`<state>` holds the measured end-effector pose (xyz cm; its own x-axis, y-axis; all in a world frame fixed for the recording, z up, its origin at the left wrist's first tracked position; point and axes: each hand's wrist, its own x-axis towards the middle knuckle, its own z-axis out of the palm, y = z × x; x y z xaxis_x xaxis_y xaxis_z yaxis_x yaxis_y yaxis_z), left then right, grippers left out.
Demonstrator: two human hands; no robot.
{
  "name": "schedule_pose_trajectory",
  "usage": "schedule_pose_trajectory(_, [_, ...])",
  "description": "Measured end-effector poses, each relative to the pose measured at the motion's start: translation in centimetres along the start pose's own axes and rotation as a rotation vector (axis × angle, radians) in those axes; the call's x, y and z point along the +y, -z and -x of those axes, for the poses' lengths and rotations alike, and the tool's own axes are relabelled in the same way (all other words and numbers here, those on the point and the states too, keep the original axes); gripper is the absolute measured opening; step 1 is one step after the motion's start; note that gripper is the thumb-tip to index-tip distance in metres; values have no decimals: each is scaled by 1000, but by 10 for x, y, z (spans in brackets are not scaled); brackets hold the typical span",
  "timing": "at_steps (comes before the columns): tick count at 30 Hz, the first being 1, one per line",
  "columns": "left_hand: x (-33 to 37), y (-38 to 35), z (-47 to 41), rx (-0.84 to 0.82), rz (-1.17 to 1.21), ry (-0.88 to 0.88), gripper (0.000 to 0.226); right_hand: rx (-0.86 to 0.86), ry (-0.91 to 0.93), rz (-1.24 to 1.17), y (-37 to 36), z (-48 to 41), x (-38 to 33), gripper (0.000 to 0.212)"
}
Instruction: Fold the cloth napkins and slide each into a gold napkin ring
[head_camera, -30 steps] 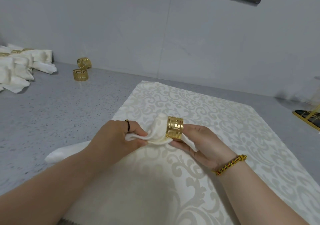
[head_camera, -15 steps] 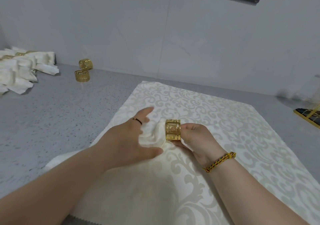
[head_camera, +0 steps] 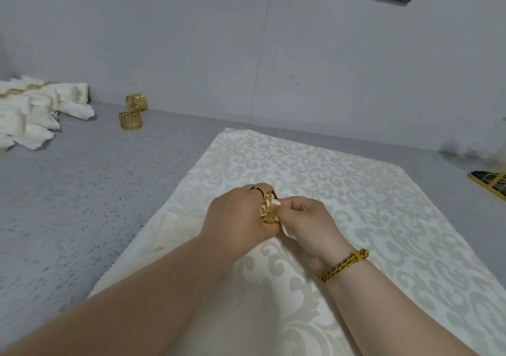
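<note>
Both hands meet over the middle of a cream damask cloth point(head_camera: 356, 191) spread on the grey counter. My left hand point(head_camera: 235, 213) is wrapped around a gold cut-out napkin ring point(head_camera: 269, 213), holding it on edge. My right hand point(head_camera: 309, 221) pinches the white napkin point(head_camera: 285, 231) where its end pokes out of the ring on the right side. The rest of that napkin is hidden under my hands and left forearm.
Two loose gold rings point(head_camera: 137, 102) point(head_camera: 131, 120) sit by the wall at the back left. A pile of white napkins in rings point(head_camera: 32, 109) lies at the far left. A gold-framed tray point(head_camera: 490, 185) shows at the right edge.
My left hand has left the napkin's bunched end and closed around the ring. My right hand has let go of the ring and now grips the napkin end coming through it.
</note>
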<state>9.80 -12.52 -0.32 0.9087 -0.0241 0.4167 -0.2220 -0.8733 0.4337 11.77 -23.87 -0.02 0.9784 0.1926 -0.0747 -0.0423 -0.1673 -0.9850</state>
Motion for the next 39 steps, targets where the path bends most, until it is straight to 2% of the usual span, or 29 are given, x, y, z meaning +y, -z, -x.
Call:
schedule_pose_trajectory(3, [-1,-1,0,40,-30,44,17,15,74,-36,-1,3,0,39])
schedule_pose_trajectory(9, [-3,2,1,55,0,116,23,67,209,-22,-7,6,-2,27])
schedule_pose_trajectory(11, [-10,6,0,30,47,186,25,122,228,-67,-5,6,-1,27])
schedule_pose_trajectory(14, [-14,6,1,4,33,182,29,160,199,-84,-4,3,0,20])
schedule_pose_trajectory(18, [-11,5,1,9,62,179,31,32,72,-62,4,-2,0,15])
schedule_pose_trajectory(21, [-12,5,0,-7,48,165,28,-70,29,-63,8,-3,0,29])
schedule_pose_trajectory(25, [-12,4,-1,-12,66,155,26,-35,148,223,-4,4,-3,14])
schedule_pose_trajectory(29, [-11,5,-2,-57,18,150,33,45,234,451,-5,3,0,25])
schedule_pose_trajectory(31, [-13,10,-2,-106,-49,139,26,102,282,506,-1,1,-1,30])
schedule_pose_trajectory(32, [-15,14,-2,-123,-94,131,20,144,301,495,1,1,-2,31])
schedule_pose_trajectory(34, [-23,22,-1,-138,-169,118,27,206,294,415,6,-2,-2,33])
schedule_pose_trajectory(39, [-28,24,7,-147,-264,107,34,79,154,292,-2,-1,0,28])
